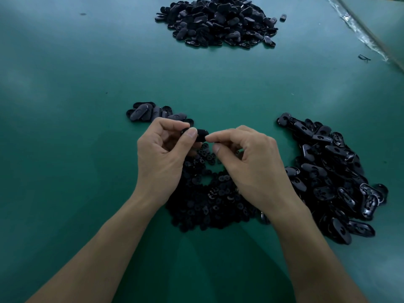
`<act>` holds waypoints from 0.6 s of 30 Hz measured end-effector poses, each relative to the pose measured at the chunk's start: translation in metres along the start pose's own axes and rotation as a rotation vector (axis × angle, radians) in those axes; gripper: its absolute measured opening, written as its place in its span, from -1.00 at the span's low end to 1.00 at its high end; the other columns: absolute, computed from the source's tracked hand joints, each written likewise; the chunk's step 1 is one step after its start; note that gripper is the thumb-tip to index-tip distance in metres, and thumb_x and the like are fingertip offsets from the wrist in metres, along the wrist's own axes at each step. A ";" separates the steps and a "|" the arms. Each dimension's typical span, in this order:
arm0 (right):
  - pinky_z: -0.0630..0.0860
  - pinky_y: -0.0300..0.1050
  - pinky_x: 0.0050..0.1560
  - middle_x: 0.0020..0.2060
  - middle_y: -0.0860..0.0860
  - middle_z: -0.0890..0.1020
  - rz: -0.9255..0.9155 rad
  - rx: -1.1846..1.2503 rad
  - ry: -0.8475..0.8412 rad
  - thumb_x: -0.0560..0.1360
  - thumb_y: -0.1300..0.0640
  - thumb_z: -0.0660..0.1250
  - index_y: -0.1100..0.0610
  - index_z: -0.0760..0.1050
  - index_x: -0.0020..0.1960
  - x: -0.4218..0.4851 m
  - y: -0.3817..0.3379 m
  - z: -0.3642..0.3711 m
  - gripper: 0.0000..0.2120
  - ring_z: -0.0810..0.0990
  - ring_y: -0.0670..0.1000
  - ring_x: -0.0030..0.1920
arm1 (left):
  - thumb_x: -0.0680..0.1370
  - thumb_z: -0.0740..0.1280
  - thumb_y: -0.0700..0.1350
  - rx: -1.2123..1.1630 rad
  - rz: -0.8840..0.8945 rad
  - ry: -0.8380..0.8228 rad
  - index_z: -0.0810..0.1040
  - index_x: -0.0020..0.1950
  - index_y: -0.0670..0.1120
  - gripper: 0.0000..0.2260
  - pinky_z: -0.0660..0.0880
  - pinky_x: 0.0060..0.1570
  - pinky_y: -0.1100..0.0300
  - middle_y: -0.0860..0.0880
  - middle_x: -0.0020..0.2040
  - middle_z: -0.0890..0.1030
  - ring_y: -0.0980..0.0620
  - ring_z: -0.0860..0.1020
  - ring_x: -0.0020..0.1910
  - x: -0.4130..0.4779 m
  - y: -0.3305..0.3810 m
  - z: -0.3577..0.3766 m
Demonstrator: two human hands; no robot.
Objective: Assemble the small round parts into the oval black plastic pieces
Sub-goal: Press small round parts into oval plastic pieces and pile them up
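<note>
The left hand (161,154) pinches one black oval piece (200,134) between thumb and forefinger, and its other fingers (172,124) are curled in behind. It holds the piece up off the counter (65,106), probably so the right hand (251,162) can work on it. The right fingers (220,134) are curled too. The forefinger tip is at the piece's near end with the thumb just below, but I cannot tell whether they grip the piece or a round part.

The small round parts (207,200) lie heaped right under both hands, which looks like a way to keep the reach short. Loose oval pieces (334,171) are spread to the right of the right fingers. A small cluster of ovals (153,112) sits just beyond the left fingers, perhaps finished ones set apart. A far heap (218,20) lies well beyond both hands.

The counter is a smooth green mat with soft glare. A clear plastic sheet (360,33) lies along its far right edge. Nothing else of the room shows.
</note>
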State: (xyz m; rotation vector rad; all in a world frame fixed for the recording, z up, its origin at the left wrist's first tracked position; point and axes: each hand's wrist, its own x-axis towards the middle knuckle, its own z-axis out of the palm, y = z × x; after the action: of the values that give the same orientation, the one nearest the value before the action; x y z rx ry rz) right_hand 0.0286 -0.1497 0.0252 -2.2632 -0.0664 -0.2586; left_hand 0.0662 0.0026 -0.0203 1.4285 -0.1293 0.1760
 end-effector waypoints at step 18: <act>0.42 -0.47 -0.14 -0.19 -0.14 0.62 -0.008 0.023 0.056 0.53 0.23 0.43 0.00 0.68 -0.02 0.000 -0.004 0.004 -0.85 0.57 -0.21 -0.18 | 0.51 0.47 -0.28 -0.007 -0.050 -0.080 0.60 0.00 -0.06 -0.83 0.59 -0.19 0.28 -0.03 -0.20 0.72 0.04 0.70 -0.24 -0.001 0.002 0.000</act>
State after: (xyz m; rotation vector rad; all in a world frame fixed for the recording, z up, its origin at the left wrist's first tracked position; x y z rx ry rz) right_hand 0.0287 -0.1437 0.0259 -2.2318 -0.0491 -0.3237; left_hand 0.0649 0.0026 -0.0181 1.4309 -0.1591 0.0773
